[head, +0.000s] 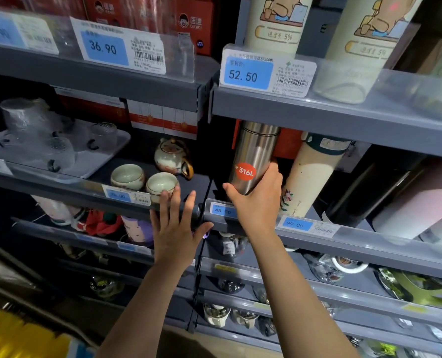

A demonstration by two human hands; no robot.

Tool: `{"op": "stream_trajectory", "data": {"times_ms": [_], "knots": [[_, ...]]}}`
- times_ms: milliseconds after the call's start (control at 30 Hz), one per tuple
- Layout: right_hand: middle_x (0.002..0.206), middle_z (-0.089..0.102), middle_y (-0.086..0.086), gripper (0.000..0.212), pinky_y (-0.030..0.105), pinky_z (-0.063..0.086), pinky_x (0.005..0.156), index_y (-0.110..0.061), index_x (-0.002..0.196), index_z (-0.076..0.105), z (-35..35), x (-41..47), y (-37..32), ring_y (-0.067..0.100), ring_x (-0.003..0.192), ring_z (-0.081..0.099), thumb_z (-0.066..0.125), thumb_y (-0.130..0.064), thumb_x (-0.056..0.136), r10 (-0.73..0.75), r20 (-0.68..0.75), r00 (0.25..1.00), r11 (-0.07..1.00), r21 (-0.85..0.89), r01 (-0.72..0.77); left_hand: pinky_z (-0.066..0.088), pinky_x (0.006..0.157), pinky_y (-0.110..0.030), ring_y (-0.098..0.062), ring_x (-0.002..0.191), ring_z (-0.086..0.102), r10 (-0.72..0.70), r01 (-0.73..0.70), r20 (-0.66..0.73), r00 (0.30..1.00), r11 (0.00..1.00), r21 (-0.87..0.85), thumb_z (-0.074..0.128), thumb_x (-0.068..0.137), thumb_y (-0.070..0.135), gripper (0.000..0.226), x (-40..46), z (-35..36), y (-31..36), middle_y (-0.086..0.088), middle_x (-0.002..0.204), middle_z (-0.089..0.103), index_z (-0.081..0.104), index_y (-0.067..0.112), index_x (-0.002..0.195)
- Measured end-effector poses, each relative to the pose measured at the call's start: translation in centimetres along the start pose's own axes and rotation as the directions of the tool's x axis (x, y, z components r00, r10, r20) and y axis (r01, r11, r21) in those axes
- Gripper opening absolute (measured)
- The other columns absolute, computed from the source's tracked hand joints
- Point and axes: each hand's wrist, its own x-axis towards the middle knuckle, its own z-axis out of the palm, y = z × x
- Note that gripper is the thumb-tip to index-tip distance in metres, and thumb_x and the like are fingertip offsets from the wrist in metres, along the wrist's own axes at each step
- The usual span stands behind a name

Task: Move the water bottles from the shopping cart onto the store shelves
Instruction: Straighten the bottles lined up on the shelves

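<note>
My right hand [257,200] is wrapped around the lower part of a stainless steel water bottle [254,153] with a red "316L" sticker. The bottle stands on the middle grey shelf [364,239], its top just under the shelf above. My left hand [174,226] is open, fingers spread, resting against the front edge of the neighbouring shelf with nothing in it. A cream bottle [310,177] with a dark green lid leans just right of the steel one. The shopping cart is not clearly in view.
Two ceramic cups [143,180] and a small teapot [172,157] sit left of my hands. A tray of glassware [52,143] is at far left. Tall cream tumblers [359,47] stand on the upper shelf. Lower shelves hold glass jars and mugs. Something yellow [21,334] shows at bottom left.
</note>
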Motion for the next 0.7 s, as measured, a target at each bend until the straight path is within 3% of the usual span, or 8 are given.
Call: {"op": "stream_trajectory", "data": {"times_ms": [100, 267, 500, 567, 633, 700], "knots": [[0.108, 0.048, 0.002, 0.064, 0.035, 0.048, 0.085, -0.012, 0.108, 0.042, 0.3, 0.3, 0.2, 0.019, 0.099, 0.049, 0.085, -0.036, 0.067, -0.038, 0.028, 0.999, 0.999, 0.025, 0.037, 0.025, 0.106, -0.065, -0.036, 0.143, 0.015, -0.006, 0.006, 0.000, 1.000, 1.000, 0.004, 0.014, 0.091, 0.071, 0.074, 0.0, 0.1, 0.0, -0.015, 0.153, 0.029, 0.031, 0.021, 0.144], [0.103, 0.045, 0.001, 0.059, 0.033, 0.047, 0.082, -0.014, 0.101, 0.040, 0.3, 0.8, 0.3, 0.020, 0.096, 0.050, 0.083, -0.038, 0.069, -0.045, 0.072, 0.996, 0.999, -0.002, 0.045, 0.026, 0.106, -0.065, -0.036, 0.143, 0.014, -0.016, 0.016, 0.013, 1.000, 1.000, 0.008, 0.012, 0.090, 0.072, 0.076, 0.0, 0.1, 0.0, -0.014, 0.154, 0.027, 0.028, 0.022, 0.145], [0.109, 0.048, 0.002, 0.064, 0.034, 0.050, 0.079, -0.012, 0.110, 0.040, 0.4, 0.1, 0.3, 0.021, 0.102, 0.052, 0.081, -0.042, 0.071, -0.072, 0.048, 0.996, 0.996, -0.050, 0.074, 0.027, 0.104, -0.067, -0.036, 0.143, 0.012, -0.015, 0.016, 0.040, 0.999, 1.000, -0.021, 0.013, 0.090, 0.073, 0.078, 0.0, -0.2, 0.0, -0.014, 0.154, 0.027, 0.027, 0.022, 0.146], [0.122, 0.046, 0.006, 0.079, 0.039, 0.051, 0.088, -0.009, 0.126, 0.037, 0.1, -0.5, 0.1, 0.023, 0.114, 0.049, 0.079, -0.047, 0.071, -0.101, 0.036, 0.994, 0.992, -0.075, 0.103, 0.027, 0.103, -0.067, -0.035, 0.144, 0.010, -0.014, 0.015, 0.047, 0.999, 0.999, -0.031, 0.013, 0.089, 0.074, 0.078, 0.0, -0.3, -0.1, -0.013, 0.155, 0.025, 0.025, 0.023, 0.147], [0.143, 0.036, 0.011, 0.100, 0.040, 0.042, 0.105, -0.006, 0.145, 0.024, -0.7, -1.7, 0.1, 0.025, 0.134, 0.035, 0.076, -0.051, 0.073, -0.153, 0.011, 0.988, 0.987, -0.054, 0.153, 0.026, 0.104, -0.066, -0.033, 0.144, 0.008, -0.013, 0.015, 0.050, 0.999, 0.999, -0.038, 0.014, 0.088, 0.074, 0.078, 0.0, -0.3, -0.3, -0.012, 0.156, 0.024, 0.023, 0.024, 0.148], [0.149, 0.032, 0.013, 0.094, 0.039, 0.035, 0.112, -0.008, 0.149, 0.019, -2.3, -3.4, 0.6, 0.024, 0.139, 0.031, 0.073, -0.042, 0.081, -0.250, -0.042, 0.967, 0.968, -0.017, 0.249, 0.025, 0.105, -0.066, -0.033, 0.144, 0.007, -0.006, 0.007, 0.047, 0.999, 0.999, -0.039, 0.014, 0.088, 0.074, 0.078, 0.0, -0.2, -0.4, -0.012, 0.156, 0.023, 0.022, 0.024, 0.148]]}}
